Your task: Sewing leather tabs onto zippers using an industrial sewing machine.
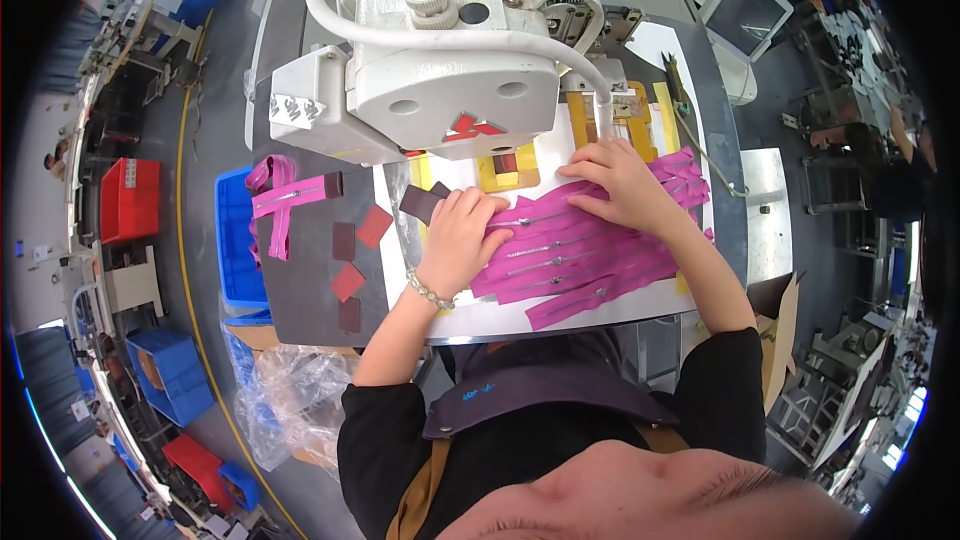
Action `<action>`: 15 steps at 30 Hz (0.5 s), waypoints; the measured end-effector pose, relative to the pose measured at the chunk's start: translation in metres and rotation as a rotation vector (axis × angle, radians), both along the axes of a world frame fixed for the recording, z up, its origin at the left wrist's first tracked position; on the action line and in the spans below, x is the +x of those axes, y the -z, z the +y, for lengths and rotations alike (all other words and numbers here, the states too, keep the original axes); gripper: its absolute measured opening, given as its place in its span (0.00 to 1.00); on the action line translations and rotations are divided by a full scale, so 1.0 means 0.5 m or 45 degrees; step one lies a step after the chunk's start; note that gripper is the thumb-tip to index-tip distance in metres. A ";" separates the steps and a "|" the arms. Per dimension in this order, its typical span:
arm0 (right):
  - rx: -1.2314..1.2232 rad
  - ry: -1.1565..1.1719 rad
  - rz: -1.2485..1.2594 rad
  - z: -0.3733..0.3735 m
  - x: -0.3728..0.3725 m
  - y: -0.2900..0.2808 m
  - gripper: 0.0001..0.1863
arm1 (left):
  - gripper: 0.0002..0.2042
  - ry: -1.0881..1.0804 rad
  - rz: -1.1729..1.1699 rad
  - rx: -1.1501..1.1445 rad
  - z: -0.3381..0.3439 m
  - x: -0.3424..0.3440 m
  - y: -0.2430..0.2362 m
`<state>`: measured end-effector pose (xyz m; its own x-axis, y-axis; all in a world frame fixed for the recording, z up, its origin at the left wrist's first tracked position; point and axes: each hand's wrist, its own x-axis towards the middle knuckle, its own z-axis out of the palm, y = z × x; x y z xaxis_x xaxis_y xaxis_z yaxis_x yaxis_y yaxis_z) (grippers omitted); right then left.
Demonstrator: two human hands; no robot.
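Note:
Several magenta zippers (565,255) with metal pulls lie side by side, overlapping, on the white work surface in front of the sewing machine (455,90). My left hand (460,238) is at their left ends, its fingers bent and closed on the top zipper. A beaded bracelet circles that wrist. Dark brown patches (419,203) lie against the fingers of this hand. My right hand (622,185) rests over the upper zippers, fingers stretched leftward and thumb apart from them. Its fingertips are near the yellow-edged sewing frame (508,170).
Red patches (348,282) and dark patches (344,240) lie left of the zippers. More magenta zippers (290,195), one with a dark end, hang over the table's left edge by a blue bin (238,240). A white cable (480,38) loops across the machine. A screen (748,10) stands far right.

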<state>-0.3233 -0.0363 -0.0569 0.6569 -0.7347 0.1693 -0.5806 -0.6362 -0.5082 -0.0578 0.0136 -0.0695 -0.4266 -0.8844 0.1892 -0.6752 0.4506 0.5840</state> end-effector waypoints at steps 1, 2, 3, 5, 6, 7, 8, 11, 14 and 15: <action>0.044 0.005 0.021 0.003 -0.004 -0.003 0.17 | 0.17 -0.003 0.002 0.000 -0.003 0.001 0.002; 0.035 -0.002 0.021 0.005 -0.006 -0.004 0.17 | 0.15 0.018 0.042 0.066 -0.005 0.001 0.003; 0.046 -0.007 0.013 0.009 -0.007 -0.005 0.18 | 0.14 0.039 0.081 0.132 -0.006 0.001 0.003; 0.056 -0.011 0.005 0.015 -0.007 -0.008 0.19 | 0.13 0.042 0.056 0.086 -0.004 0.001 0.001; 0.037 -0.034 0.020 0.018 -0.006 -0.009 0.19 | 0.11 0.048 0.030 0.039 -0.003 -0.001 -0.001; 0.018 -0.055 0.035 0.021 -0.003 -0.010 0.20 | 0.11 0.052 0.030 0.037 -0.002 -0.003 -0.004; 0.017 -0.049 0.034 0.024 0.001 -0.010 0.20 | 0.10 0.043 0.019 -0.026 0.000 -0.005 -0.008; -0.064 -0.094 -0.014 0.034 0.017 -0.013 0.21 | 0.07 0.053 -0.012 -0.161 0.005 -0.012 -0.025; -0.110 -0.105 -0.042 0.048 0.028 -0.021 0.17 | 0.06 0.095 0.005 -0.266 0.016 -0.016 -0.052; -0.041 -0.120 0.038 0.050 0.027 -0.026 0.15 | 0.06 0.122 0.049 -0.296 0.020 -0.017 -0.061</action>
<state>-0.3098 -0.0111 -0.0442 0.7280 -0.6639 0.1713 -0.5319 -0.7045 -0.4698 -0.0662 0.0234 -0.0389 -0.4947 -0.7713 0.4004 -0.6024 0.6364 0.4818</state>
